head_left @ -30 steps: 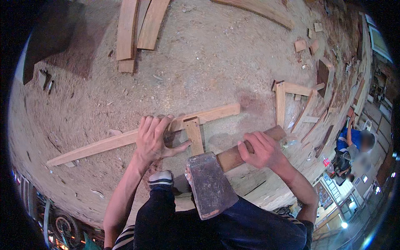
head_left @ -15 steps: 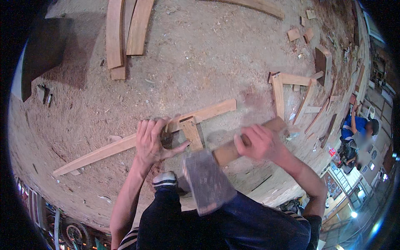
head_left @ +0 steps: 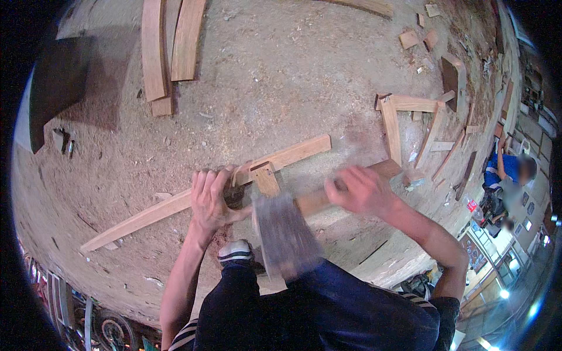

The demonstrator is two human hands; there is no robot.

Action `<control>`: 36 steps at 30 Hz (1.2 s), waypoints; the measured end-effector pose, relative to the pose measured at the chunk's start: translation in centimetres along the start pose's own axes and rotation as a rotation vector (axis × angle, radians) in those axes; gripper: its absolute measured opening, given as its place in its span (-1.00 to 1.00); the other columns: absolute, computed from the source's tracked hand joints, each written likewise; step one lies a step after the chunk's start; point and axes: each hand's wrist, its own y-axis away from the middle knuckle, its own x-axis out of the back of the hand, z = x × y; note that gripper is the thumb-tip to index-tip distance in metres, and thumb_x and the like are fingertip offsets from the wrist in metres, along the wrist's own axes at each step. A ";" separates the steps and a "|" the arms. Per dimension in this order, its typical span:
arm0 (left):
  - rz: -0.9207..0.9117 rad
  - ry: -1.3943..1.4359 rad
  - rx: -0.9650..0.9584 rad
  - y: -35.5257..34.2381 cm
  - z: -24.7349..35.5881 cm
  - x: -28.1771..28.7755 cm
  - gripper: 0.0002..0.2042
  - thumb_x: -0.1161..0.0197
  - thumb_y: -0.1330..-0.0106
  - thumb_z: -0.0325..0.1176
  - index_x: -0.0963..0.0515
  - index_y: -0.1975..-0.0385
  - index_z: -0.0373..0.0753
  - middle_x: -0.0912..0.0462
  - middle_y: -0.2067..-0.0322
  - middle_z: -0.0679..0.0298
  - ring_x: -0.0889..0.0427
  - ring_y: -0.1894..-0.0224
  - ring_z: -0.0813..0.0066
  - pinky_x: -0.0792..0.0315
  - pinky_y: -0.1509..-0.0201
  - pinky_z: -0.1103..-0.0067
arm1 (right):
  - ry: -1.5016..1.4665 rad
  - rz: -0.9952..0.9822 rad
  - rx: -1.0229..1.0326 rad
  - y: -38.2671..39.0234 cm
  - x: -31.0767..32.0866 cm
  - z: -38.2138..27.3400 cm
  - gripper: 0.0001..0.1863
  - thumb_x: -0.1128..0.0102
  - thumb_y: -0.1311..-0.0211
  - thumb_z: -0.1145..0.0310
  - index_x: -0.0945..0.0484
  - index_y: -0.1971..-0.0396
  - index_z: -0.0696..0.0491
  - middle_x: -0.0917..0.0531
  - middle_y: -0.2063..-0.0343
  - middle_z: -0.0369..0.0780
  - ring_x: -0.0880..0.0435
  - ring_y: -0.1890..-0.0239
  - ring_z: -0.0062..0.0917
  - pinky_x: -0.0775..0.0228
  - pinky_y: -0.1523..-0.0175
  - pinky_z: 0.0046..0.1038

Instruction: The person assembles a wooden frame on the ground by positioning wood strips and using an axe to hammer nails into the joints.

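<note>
My left hand (head_left: pixel 208 202) has its fingers over a long wooden strip (head_left: pixel 140 217) that lies slantwise on the dirt ground. Its thumb stretches toward a short wooden piece (head_left: pixel 266 180) set crosswise at the strip, and the thumb's end is hidden behind the mallet. My right hand (head_left: pixel 363 190), slightly blurred, is closed round the wooden handle of a mallet (head_left: pixel 287 237) with a broad grey block head. That head is smeared by motion and covers the near end of the short piece; whether they touch I cannot tell.
Long boards (head_left: pixel 155 52) lie at the far left, near a dark panel (head_left: pixel 58 88). To the right rests a joined wooden frame (head_left: pixel 418 104), with small offcuts (head_left: pixel 408 40) beyond it. A person in blue (head_left: pixel 506 169) sits at the far right. My shoe (head_left: pixel 236 251) is below the strip.
The mallet head has moved up and slightly left, over the near end of the short piece. My left hand stays on the strip. The whole view has shifted a little.
</note>
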 end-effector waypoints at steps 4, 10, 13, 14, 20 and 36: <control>-0.085 0.003 -0.007 0.3 -0.7 0.5 0.01 -0.69 0.25 0.14 -0.31 -0.19 -0.26 -0.45 0.31 0.24 -0.44 0.34 0.27 -0.29 0.18 0.30 | 0.102 -0.160 -0.130 -0.2 0.2 0.8 -0.64 -0.22 -0.09 0.36 -0.50 0.05 -0.07 -0.51 0.50 -0.27 -0.59 0.44 -0.50 -0.46 0.45 -0.54; -0.057 -0.009 0.015 0.8 -0.4 -0.1 0.02 -0.68 0.22 0.14 -0.29 -0.21 -0.25 -0.46 0.29 0.24 -0.45 0.34 0.28 -0.27 0.20 0.30 | 0.059 -0.048 -0.023 -1.2 2.5 -1.4 -0.65 -0.21 -0.09 0.34 -0.50 0.07 -0.05 -0.56 0.45 -0.20 -0.60 0.43 -0.47 -0.47 0.43 -0.54; -0.036 -0.005 0.004 0.4 -0.4 -0.2 0.02 -0.67 0.21 0.14 -0.27 -0.22 -0.25 -0.48 0.27 0.23 -0.45 0.34 0.28 -0.27 0.20 0.32 | 0.038 0.060 0.006 -0.6 1.4 -1.6 -0.65 -0.21 -0.08 0.31 -0.51 0.07 -0.07 -0.56 0.45 -0.23 -0.60 0.41 -0.49 -0.46 0.42 -0.56; -0.024 -0.009 -0.019 0.2 -0.4 -0.2 0.02 -0.67 0.20 0.14 -0.27 -0.23 -0.25 -0.49 0.26 0.23 -0.45 0.33 0.29 -0.27 0.21 0.32 | 0.079 -0.100 -0.077 -0.1 0.4 -0.9 -0.64 -0.22 -0.06 0.30 -0.51 0.07 -0.08 -0.55 0.46 -0.24 -0.60 0.40 -0.50 -0.46 0.43 -0.55; -0.110 0.023 0.017 0.3 -0.8 0.2 -0.03 -0.66 0.17 0.10 -0.29 -0.21 -0.25 -0.49 0.25 0.20 -0.45 0.31 0.29 -0.29 0.19 0.32 | 0.193 -0.186 -0.110 0.8 -0.3 -0.1 -0.56 -0.26 -0.01 0.27 -0.53 0.02 -0.11 -0.57 0.42 -0.26 -0.63 0.37 -0.48 -0.51 0.39 -0.47; -0.129 -0.057 0.006 -0.9 0.5 1.2 -0.25 -0.42 -0.03 0.28 -0.57 -0.08 -0.20 -0.46 0.19 0.24 -0.44 0.20 0.31 -0.31 0.12 0.39 | -0.742 0.280 -1.232 -3.3 -0.7 -8.6 -0.60 -0.34 -0.29 0.21 -0.50 0.09 0.21 -0.68 0.48 -0.09 -0.69 0.47 -0.35 -0.52 0.33 -0.36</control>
